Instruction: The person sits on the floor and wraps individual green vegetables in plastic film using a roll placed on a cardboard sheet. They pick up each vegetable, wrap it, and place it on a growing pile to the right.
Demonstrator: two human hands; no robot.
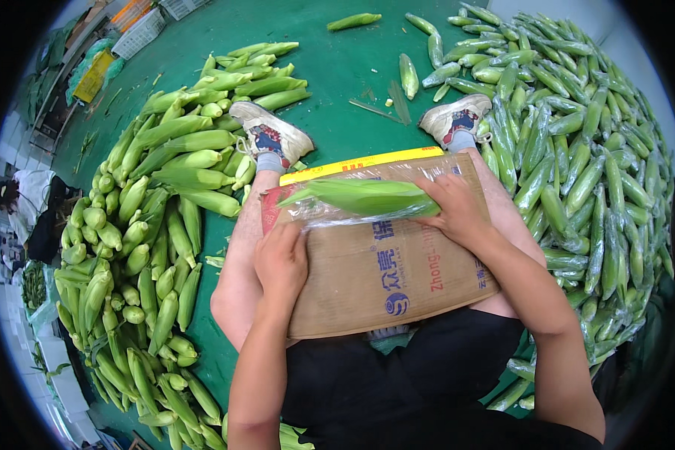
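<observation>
An ear of corn in its green husk [365, 197] lies crosswise over a printed cardboard sheet [343, 281] on my lap. Clear plastic film [337, 220] is under the ear and along its near side. My right hand [453, 208] grips the ear's right end, thumb and fingers around it. My left hand [283, 256] rests at the cardboard's left edge, its fingers curled at the film's left end; the fingertips are partly hidden. Beyond the ear, a long yellow box [365, 163] with printing lies along the far edge of the cardboard.
Unwrapped corn ears [140, 253] are heaped on the green floor [349, 73] at my left. Film-wrapped ears [590, 169] form a large pile at my right. A person [31, 202] sits at the far left. Plastic crates [139, 35] stand at the upper left.
</observation>
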